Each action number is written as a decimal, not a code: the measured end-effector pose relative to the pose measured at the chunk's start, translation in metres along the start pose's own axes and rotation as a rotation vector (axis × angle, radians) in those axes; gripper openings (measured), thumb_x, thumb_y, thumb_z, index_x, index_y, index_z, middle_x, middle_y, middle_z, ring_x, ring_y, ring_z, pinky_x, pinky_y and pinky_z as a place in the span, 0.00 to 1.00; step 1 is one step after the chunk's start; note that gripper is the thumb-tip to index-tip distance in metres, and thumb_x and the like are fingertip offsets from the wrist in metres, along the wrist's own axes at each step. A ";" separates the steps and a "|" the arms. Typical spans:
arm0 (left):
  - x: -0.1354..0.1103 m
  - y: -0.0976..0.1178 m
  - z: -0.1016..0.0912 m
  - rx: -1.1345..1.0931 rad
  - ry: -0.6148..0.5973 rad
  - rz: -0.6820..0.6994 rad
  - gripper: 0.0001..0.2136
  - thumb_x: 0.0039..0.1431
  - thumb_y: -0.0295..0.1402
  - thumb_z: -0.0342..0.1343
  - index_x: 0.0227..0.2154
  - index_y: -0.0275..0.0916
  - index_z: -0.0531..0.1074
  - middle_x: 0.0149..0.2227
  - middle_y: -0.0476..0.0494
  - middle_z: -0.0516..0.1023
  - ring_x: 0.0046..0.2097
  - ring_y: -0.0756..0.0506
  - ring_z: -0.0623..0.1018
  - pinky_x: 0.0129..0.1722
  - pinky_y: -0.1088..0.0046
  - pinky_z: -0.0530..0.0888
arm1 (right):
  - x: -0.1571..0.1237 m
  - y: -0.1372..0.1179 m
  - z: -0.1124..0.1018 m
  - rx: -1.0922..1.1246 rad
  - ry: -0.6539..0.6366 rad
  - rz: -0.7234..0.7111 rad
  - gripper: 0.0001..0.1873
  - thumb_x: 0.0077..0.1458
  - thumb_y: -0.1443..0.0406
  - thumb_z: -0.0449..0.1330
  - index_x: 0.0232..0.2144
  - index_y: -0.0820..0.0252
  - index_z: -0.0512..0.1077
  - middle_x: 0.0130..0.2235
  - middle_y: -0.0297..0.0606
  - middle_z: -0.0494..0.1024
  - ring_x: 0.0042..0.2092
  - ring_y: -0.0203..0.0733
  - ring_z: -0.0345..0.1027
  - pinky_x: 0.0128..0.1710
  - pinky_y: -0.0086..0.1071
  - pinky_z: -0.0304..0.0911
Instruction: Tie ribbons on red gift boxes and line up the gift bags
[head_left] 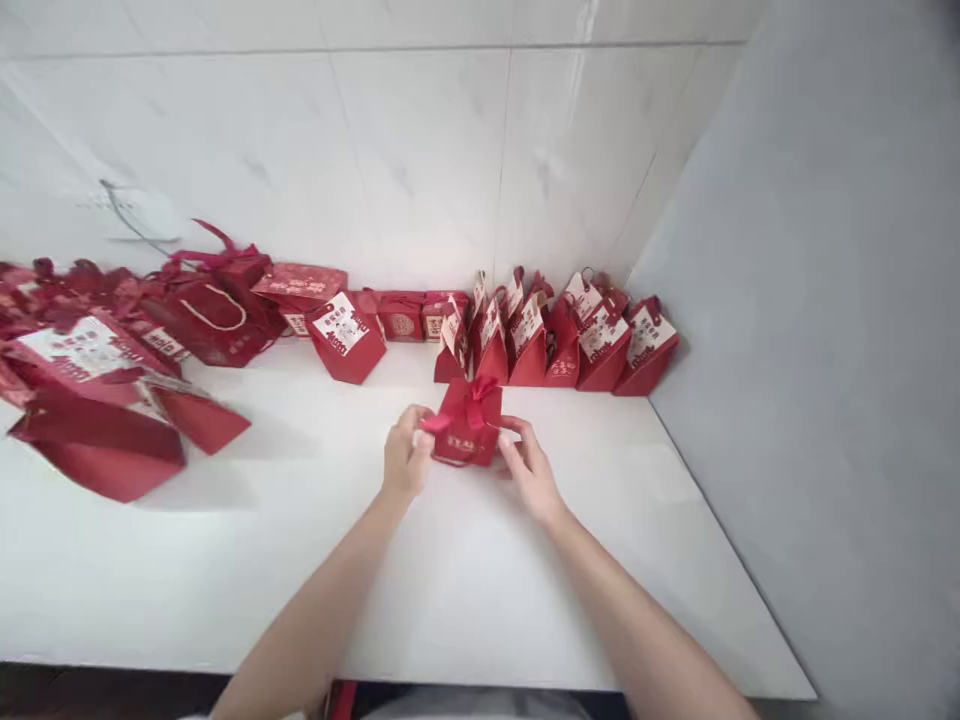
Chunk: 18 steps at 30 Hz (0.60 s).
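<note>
At the frame's centre, a gift bag (455, 408) is showing deep red with pale lettering (465, 443), its ribbon bow (480, 403) glowing pinkish red. Up top, white wall tiles (420, 140) are displaying grey veining; at right, a panel (810, 330) is showing plain grey.

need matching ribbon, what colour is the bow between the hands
The bow is bright red, clearest in the head view.

The left hand (405, 455), the right hand (531, 472) and both slender forearms (330, 580) are seen bare. At the view's lower edge, a pale grey garment (480, 706) is partly shown, its cut left indistinct.
</note>
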<state>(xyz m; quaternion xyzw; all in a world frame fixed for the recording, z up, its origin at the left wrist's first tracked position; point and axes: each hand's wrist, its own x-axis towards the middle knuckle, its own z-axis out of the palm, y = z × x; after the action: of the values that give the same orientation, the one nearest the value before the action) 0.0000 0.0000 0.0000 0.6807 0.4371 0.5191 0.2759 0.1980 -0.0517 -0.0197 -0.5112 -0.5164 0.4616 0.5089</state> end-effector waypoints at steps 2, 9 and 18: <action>0.000 -0.003 -0.005 -0.076 0.085 -0.048 0.34 0.61 0.63 0.30 0.19 0.40 0.65 0.20 0.45 0.67 0.25 0.46 0.67 0.31 0.66 0.66 | 0.005 0.003 -0.002 0.020 0.046 -0.016 0.26 0.64 0.46 0.49 0.56 0.55 0.63 0.60 0.45 0.67 0.54 0.50 0.68 0.49 0.44 0.67; 0.009 -0.017 -0.012 -0.045 0.239 -0.150 0.20 0.61 0.50 0.54 0.50 0.44 0.68 0.55 0.41 0.70 0.54 0.43 0.72 0.51 0.67 0.69 | 0.002 -0.005 -0.007 -0.050 0.235 -0.268 0.19 0.66 0.53 0.51 0.54 0.53 0.63 0.60 0.45 0.66 0.61 0.49 0.61 0.60 0.50 0.58; 0.012 0.001 -0.019 0.050 0.091 -0.197 0.18 0.64 0.47 0.51 0.48 0.42 0.72 0.31 0.49 0.69 0.38 0.46 0.73 0.45 0.69 0.70 | -0.004 -0.012 0.000 -0.265 0.155 -0.456 0.31 0.56 0.60 0.65 0.59 0.53 0.59 0.63 0.49 0.62 0.65 0.52 0.56 0.62 0.53 0.57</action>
<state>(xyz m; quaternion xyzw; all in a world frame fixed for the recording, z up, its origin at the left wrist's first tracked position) -0.0164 0.0084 0.0119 0.6168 0.5268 0.5089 0.2881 0.1974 -0.0563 -0.0075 -0.4776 -0.6336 0.2231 0.5663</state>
